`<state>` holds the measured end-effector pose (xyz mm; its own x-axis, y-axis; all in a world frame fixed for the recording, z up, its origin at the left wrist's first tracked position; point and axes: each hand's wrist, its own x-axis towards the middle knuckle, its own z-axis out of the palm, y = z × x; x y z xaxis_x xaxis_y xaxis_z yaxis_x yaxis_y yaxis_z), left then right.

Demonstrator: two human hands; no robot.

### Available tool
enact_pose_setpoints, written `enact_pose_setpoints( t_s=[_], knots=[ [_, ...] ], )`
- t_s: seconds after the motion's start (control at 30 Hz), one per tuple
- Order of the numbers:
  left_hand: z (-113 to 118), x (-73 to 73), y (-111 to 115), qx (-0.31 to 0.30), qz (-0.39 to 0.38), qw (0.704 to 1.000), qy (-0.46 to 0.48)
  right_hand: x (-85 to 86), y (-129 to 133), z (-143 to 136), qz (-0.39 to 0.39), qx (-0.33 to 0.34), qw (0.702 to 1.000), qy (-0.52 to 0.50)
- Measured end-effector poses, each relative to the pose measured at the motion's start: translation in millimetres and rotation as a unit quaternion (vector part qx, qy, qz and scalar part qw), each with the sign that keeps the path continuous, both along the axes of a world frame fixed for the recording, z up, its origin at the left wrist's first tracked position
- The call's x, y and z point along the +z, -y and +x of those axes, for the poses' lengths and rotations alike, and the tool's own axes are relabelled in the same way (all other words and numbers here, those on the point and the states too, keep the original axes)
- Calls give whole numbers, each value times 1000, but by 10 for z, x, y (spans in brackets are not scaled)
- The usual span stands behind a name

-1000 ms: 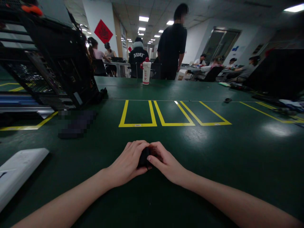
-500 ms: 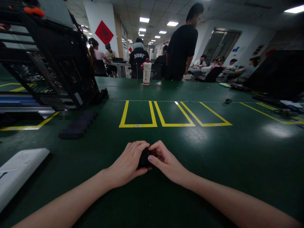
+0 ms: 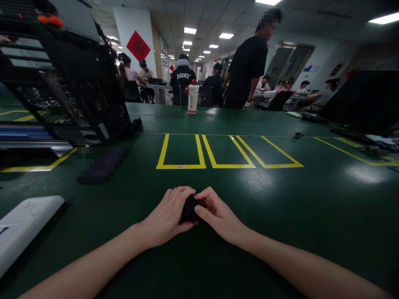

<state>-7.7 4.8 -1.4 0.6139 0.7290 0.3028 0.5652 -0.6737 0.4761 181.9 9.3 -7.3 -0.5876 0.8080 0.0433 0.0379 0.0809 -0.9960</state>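
Note:
A small black object (image 3: 188,211) rests between my two hands on the green table (image 3: 199,257), near the centre of the view. My left hand (image 3: 170,214) is wrapped over its left side, fingers on top and thumb low at the near edge. From the right, my right hand (image 3: 215,211) grips its right edge with bent fingers and thumb. The fingers cover much of the object, so its exact kind cannot be made out.
Yellow tape outlines (image 3: 181,167) lie beyond my hands. A white and red cup (image 3: 192,99) stands farther back. At left are an open black computer case (image 3: 93,95), a dark blurred item (image 3: 102,166) and a white device (image 3: 28,224). People are in the background.
The standing person in black has moved slightly to the right. The view has tilted up a little. My hands keep nearly the same hold on the black object.

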Motion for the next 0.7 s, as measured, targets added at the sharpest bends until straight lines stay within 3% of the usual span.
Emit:
enact_pose_setpoints(
  t_s=[0.17, 0.37, 0.7],
  knots=[
    [-9, 14, 4, -3, -3, 1000, 3, 14, 1, -35, -1, -23, 1000, 10],
    [-21, 6, 8, -1, -7, 1000, 0, 37, 15, 24, 20, 15, 1000, 11],
    [-4, 17, 8, 2, -12, 1000, -3, 34, 20, -20, -2, -26, 1000, 11]
  ],
)
